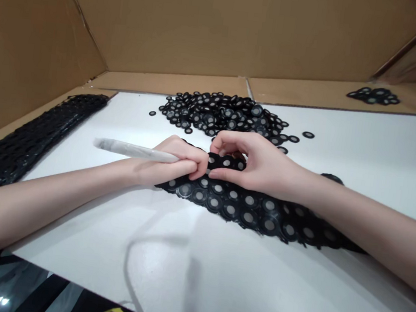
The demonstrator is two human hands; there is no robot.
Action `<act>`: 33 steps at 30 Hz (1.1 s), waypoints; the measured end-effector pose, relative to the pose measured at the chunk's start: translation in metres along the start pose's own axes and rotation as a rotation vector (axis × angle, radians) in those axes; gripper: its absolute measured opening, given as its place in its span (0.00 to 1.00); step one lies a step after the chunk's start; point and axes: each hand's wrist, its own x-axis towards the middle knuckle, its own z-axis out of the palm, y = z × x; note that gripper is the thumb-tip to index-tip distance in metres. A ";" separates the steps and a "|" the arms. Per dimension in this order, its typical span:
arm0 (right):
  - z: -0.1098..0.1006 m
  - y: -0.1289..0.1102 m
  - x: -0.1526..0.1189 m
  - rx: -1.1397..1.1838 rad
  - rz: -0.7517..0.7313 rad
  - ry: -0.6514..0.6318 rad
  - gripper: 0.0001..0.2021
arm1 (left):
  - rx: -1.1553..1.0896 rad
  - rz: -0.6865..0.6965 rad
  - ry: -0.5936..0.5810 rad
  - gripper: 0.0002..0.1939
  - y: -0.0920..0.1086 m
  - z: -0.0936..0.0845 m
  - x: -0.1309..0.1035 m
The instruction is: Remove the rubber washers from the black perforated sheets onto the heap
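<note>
A black sheet of joined round pieces with pale centres [231, 209] lies slantwise across the white board. My left hand [181, 160] is closed around a pale, wrapped pen-like tool [133, 150], whose thick end points left; its working tip is hidden by my fingers. Curved over the sheet's upper left part, my right hand [250, 161] has thumb and forefinger close to my left fingertips. They appear to grip the edge of the black sheet between them. Both hands meet at this spot, and the exact contact is partly hidden.
Behind my hands a heap of loose black rings with pale centres [231, 116] spreads over the white board [109, 235]. A stack of black sheets [33, 136] lies at left. A smaller black cluster [373, 95] rests at back right. Cardboard walls [222, 27] enclose the area.
</note>
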 end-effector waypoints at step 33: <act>0.000 -0.014 -0.001 -0.100 0.131 -0.146 0.20 | -0.151 -0.131 -0.071 0.11 0.014 0.000 -0.009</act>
